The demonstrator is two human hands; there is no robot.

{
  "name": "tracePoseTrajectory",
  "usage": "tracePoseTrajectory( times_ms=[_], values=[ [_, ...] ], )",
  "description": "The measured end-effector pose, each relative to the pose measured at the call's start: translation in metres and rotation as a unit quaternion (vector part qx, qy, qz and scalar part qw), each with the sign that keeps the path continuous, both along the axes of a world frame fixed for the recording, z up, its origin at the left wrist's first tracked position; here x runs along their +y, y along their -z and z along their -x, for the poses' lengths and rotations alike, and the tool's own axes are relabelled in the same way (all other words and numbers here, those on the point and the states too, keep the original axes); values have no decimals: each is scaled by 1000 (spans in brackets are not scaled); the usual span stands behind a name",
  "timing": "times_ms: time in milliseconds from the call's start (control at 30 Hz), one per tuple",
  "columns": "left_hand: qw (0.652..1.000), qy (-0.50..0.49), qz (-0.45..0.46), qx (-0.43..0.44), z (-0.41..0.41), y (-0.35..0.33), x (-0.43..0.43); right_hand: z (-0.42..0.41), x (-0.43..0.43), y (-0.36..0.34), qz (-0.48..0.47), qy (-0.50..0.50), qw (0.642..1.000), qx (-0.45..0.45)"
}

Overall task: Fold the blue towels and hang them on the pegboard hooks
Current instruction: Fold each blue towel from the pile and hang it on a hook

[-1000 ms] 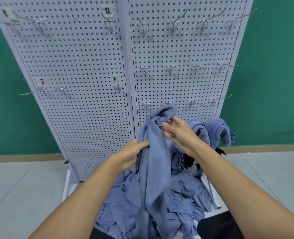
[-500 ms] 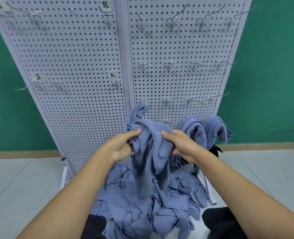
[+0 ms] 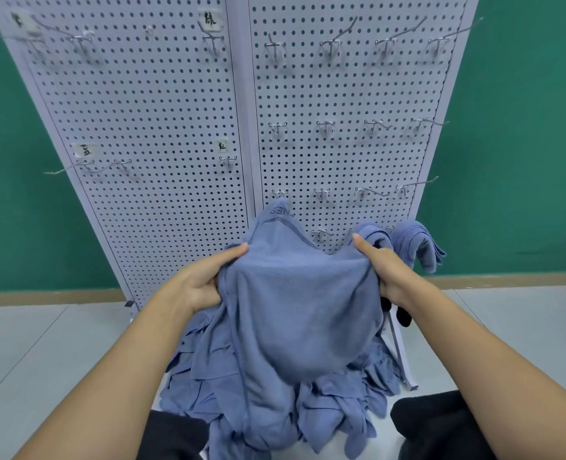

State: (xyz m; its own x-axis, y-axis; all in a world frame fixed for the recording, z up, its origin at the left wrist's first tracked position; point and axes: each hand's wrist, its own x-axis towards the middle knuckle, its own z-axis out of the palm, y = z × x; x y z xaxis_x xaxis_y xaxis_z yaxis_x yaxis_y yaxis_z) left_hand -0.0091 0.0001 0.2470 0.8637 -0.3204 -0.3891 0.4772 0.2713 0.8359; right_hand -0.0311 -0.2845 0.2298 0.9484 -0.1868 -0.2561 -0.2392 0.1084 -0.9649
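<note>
Left hand [image 3: 197, 287] and right hand [image 3: 382, 272] each grip a side of a soft blue cloth towel [image 3: 294, 303], fingers curled into it, raised before the white perforated pegboard [image 3: 175, 127] above a heap of blue towels [image 3: 208, 373].

Blue towel [image 3: 294, 303] (white perf. pegboard [image 3: 162, 127])

The towel [image 3: 294, 303] between my left hand [image 3: 195, 283] and right hand [image 3: 384, 270]: matt blue cloth, fine soft weave. Beyond my hands the pegboard [image 3: 162, 111] is white painted perforated metal, satin; its hooks [image 3: 325, 126] bare shiny wire. Under them the floor [image 3: 42, 343]: smooth grey tile, faint sheen.
</note>
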Motion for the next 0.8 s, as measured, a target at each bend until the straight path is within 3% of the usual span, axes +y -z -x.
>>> tracePoseTrajectory(
  times_ms=[100,233,433,500,633,800],
  values=[
    [998,30,55,-11,4,-4,5,6,-3,-4,-74,-103,991,33],
    [995,100,3,-29,10,-2,10,8,-8,2,30,-229,972,55],
    [999,32,13,-3,15,-4,12,12,-10,9,160,-203,963,79],
    [999,18,35,-9,18,-7,15,14,-10,4,133,-185,971,73],
    [990,2,124,-63,22,-13,17,22,-7,-9,-57,-157,986,12],
    [969,31,201,-144,32,-20,17,20,-10,-11,-214,-188,954,-90]
  ],
)
